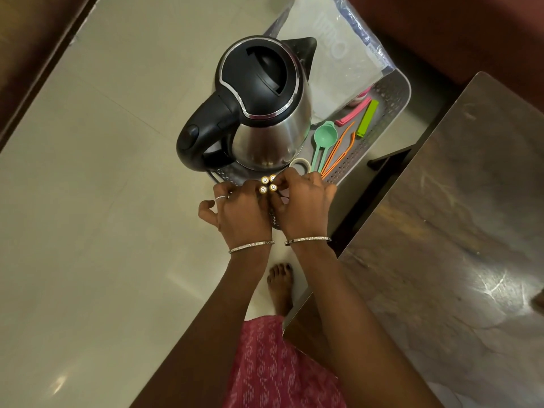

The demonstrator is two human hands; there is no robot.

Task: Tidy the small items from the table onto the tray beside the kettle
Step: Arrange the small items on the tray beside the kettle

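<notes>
Several gold-topped batteries (268, 183) stand upright in a tight cluster over the near end of the grey perforated tray (394, 92). My left hand (240, 212) and my right hand (303, 198) hold the cluster between their fingertips from either side. The steel kettle (262, 104) with its black lid and handle stands on the tray just beyond the batteries. To the right on the tray lie a roll of tape (299, 164), a green measuring spoon (322, 136), an orange clip (338, 150), a lime green clip (367, 117) and a pink clip (354, 111).
A clear plastic bag (329, 51) covers the far end of the tray. The dark wooden table (459, 231) fills the right side, its corner close to my right wrist. The tray sits on a pale tiled floor (103, 172); my bare foot (279, 287) is below my hands.
</notes>
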